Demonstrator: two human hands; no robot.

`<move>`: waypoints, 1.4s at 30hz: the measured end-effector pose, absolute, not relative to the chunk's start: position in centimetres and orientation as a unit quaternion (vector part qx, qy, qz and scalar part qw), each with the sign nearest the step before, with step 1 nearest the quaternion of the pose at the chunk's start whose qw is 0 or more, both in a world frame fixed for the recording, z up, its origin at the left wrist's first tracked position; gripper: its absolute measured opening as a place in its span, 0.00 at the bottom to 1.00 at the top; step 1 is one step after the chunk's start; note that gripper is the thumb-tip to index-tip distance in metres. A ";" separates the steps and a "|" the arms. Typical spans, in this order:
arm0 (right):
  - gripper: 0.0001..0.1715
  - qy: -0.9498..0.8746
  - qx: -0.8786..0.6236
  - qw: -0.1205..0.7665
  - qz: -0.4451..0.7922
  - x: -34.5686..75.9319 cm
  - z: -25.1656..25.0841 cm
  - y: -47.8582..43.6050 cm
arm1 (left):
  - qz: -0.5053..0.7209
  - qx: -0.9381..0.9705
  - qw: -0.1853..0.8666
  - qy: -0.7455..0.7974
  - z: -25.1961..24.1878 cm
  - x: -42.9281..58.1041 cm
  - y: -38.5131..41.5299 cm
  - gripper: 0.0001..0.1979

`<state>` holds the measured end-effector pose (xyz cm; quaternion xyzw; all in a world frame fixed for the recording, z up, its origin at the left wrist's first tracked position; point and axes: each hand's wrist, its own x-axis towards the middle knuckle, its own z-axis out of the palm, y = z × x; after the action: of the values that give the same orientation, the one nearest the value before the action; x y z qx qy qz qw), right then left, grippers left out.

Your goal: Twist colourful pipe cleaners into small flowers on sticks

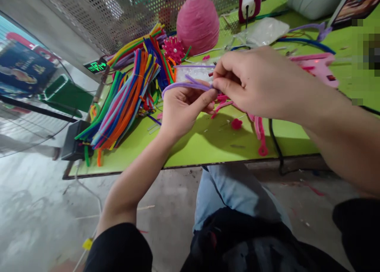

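A light purple pipe cleaner [178,84] is bent in a loop over the back of my left hand [185,110], which pinches it between thumb and fingers. My right hand [249,82] meets the left one at the fingertips, its thumb and forefinger closed on the pipe cleaner's end. A small dark red tip shows beside those fingers; what it belongs to is hidden. Both hands are above the green table [202,145]. Beneath them lie pink pipe cleaner pieces [259,135] and a small pink-red flower [236,123].
Bundles of coloured pipe cleaners [127,102] lie at the left, near a dark box [75,139] on the table's corner. Behind stand a pink ball-shaped object [198,25] and a beaded flower [174,50]. A pink tool [317,66] lies right; a black cable [274,139] crosses the front edge.
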<state>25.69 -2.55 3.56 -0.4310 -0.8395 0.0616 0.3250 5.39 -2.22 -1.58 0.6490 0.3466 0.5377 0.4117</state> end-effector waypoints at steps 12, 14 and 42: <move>0.09 -0.853 -0.317 0.411 0.046 26.2 3.5 -2.3 | 0.618 0.561 0.445 0.323 -1.9 5.8 -1.7 0.21; 0.15 -0.859 -0.313 0.404 0.007 26.3 3.1 -2.2 | 0.615 0.565 0.457 0.305 -2.1 5.6 -1.6 0.22; 0.14 -0.873 -0.335 0.351 -0.049 26.3 3.5 -2.9 | 0.587 0.593 0.446 0.324 -0.9 5.2 -3.2 0.20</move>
<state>26.34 -2.89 3.50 -0.3355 -0.8728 -0.0488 0.3511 5.15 -3.20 -0.93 0.5929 0.3239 0.5867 0.4465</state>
